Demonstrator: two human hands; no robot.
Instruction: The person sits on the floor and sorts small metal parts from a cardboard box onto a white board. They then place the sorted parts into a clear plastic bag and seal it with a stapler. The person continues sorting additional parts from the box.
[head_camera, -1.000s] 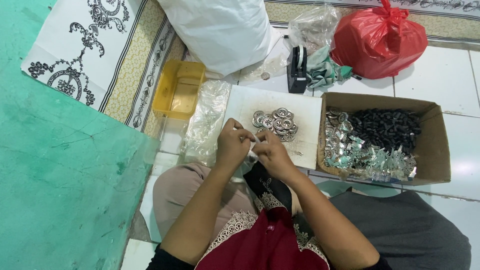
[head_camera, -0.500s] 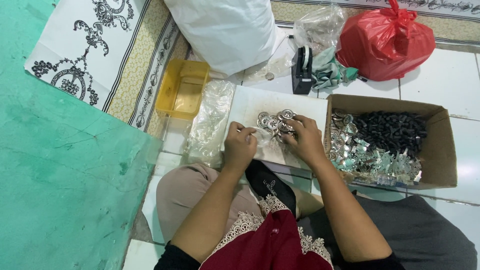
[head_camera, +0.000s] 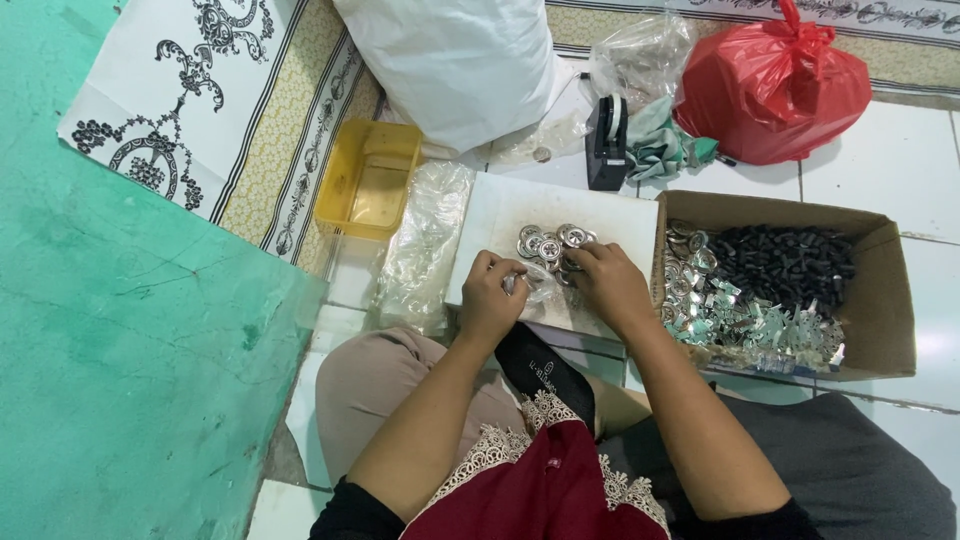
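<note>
1. White floor tiles hold a white board.
2. Left hand pinches a small clear bag at the board's near edge.
3. Right hand has moved back from the cardboard box; its curled fingers now touch the shiny buttons on the board.

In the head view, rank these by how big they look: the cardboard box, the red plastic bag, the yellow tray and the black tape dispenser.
1. cardboard box
2. red plastic bag, though it lies farther from the camera, so the gap is unsure
3. yellow tray
4. black tape dispenser, plainly the smallest
</note>
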